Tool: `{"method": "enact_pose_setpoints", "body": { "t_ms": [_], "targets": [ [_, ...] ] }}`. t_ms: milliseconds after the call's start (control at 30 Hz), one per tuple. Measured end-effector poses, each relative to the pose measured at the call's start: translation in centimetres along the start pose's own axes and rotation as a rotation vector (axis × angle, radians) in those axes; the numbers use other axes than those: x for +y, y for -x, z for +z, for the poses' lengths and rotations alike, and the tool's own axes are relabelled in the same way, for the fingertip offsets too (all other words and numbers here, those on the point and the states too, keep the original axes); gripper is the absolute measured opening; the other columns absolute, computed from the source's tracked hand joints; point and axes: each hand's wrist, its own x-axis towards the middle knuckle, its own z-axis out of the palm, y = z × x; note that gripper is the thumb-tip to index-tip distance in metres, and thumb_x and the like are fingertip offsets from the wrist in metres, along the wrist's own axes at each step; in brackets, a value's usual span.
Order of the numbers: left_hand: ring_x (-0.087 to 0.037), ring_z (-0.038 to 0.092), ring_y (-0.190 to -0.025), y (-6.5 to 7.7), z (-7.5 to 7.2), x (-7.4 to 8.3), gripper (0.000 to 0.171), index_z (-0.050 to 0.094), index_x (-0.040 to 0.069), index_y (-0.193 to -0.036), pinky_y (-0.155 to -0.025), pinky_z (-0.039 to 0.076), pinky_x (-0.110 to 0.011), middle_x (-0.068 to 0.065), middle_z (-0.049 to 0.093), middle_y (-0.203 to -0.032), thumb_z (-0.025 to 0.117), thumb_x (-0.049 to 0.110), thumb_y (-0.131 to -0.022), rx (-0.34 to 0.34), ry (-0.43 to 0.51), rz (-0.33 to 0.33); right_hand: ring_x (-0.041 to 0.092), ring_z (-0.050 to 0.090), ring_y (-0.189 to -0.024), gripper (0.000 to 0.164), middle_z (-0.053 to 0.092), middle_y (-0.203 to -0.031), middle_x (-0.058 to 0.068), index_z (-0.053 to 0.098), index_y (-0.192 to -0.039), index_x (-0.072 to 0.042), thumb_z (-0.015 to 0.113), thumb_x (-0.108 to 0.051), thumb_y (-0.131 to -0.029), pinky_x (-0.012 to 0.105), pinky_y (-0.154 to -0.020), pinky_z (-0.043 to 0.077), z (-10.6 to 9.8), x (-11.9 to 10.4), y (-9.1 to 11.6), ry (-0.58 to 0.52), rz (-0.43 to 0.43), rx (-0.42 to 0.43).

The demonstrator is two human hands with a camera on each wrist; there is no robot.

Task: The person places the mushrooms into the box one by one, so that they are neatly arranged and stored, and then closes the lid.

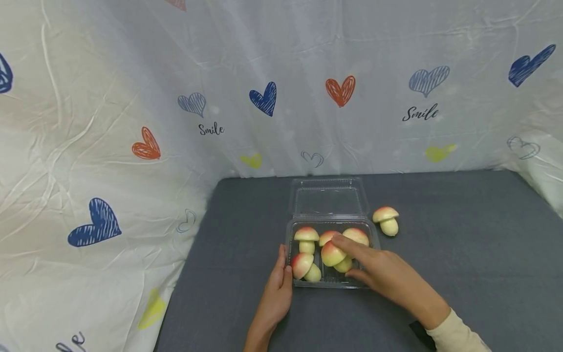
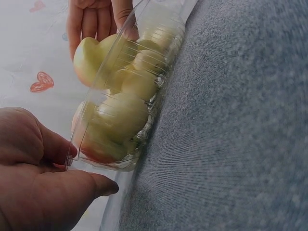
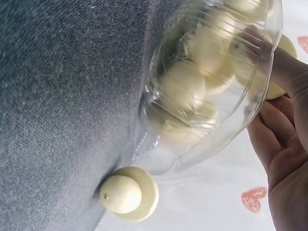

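Note:
A clear plastic clamshell container (image 1: 330,285) lies on the dark cloth with its lid (image 1: 327,198) folded back. My left hand (image 1: 276,296) holds its left side, with thumb and finger at the rim (image 2: 77,139). Inside sit several toy mushrooms with red-and-yellow caps, among them one at the back left (image 1: 306,234), one at the front left (image 1: 302,265) and one at the back right (image 1: 356,236). Over the right half, my right hand (image 1: 391,274) grips another mushroom (image 1: 333,254) between thumb and fingers; its cap points left.
One more mushroom (image 1: 386,220) stands on the grey cloth (image 1: 462,254), right of the container; the right wrist view shows its pale stem end (image 3: 120,194). Behind the table hangs a white curtain (image 1: 299,58) printed with hearts. A second curtain stretch runs along the left edge.

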Motion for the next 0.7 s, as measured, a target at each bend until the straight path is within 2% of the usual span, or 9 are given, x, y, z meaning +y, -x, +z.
{"method": "enact_pose_setpoints", "body": {
  "t_ms": [133, 200, 467, 700],
  "targets": [
    [-0.03, 0.001, -0.162, 0.0, 0.0, 0.0, 0.062, 0.003, 0.004, -0.169, -0.129, 0.008, -0.059, -0.014, 0.009, -0.177, 0.035, 0.016, -0.117, 0.004, -0.004, 0.0, 0.006, 0.072, -0.073, 0.093, 0.073, -0.134, -0.001, 0.054, -0.155, -0.018, 0.098, -0.016, -0.073, 0.029, -0.064, 0.059, 0.3, 0.0, -0.1, 0.0, -0.04, 0.003],
    [-0.03, 0.001, -0.162, 0.0, 0.0, 0.0, 0.062, 0.003, 0.004, -0.169, -0.129, 0.008, -0.059, -0.014, 0.009, -0.177, 0.035, 0.016, -0.118, 0.003, -0.003, -0.001, 0.01, 0.075, -0.081, 0.093, 0.069, -0.141, -0.001, 0.055, -0.154, -0.018, 0.098, -0.016, -0.072, 0.03, -0.068, 0.06, 0.5, 0.0, -0.2, 0.009, -0.06, 0.001],
    [-0.03, 0.001, -0.162, 0.0, 0.0, 0.0, 0.062, 0.002, 0.005, -0.169, -0.129, 0.008, -0.059, -0.014, 0.008, -0.177, 0.035, 0.016, -0.118, 0.0, -0.001, -0.005, 0.01, 0.075, -0.088, 0.095, 0.069, -0.141, -0.001, 0.052, -0.156, -0.017, 0.098, -0.019, -0.073, 0.029, -0.07, 0.06, 1.1, 0.0, -0.3, 0.023, -0.081, -0.062],
    [-0.031, 0.0, -0.162, 0.0, 0.1, 0.1, 0.063, 0.002, 0.006, -0.17, -0.128, 0.008, -0.062, -0.015, 0.007, -0.177, 0.036, 0.018, -0.118, -0.002, -0.004, -0.012, 0.01, 0.074, -0.078, 0.098, 0.072, -0.135, 0.003, 0.047, -0.159, -0.015, 0.097, -0.019, -0.075, 0.028, -0.066, 0.06, 1.3, 0.0, -0.4, 0.02, -0.086, -0.09]
  ]
}}
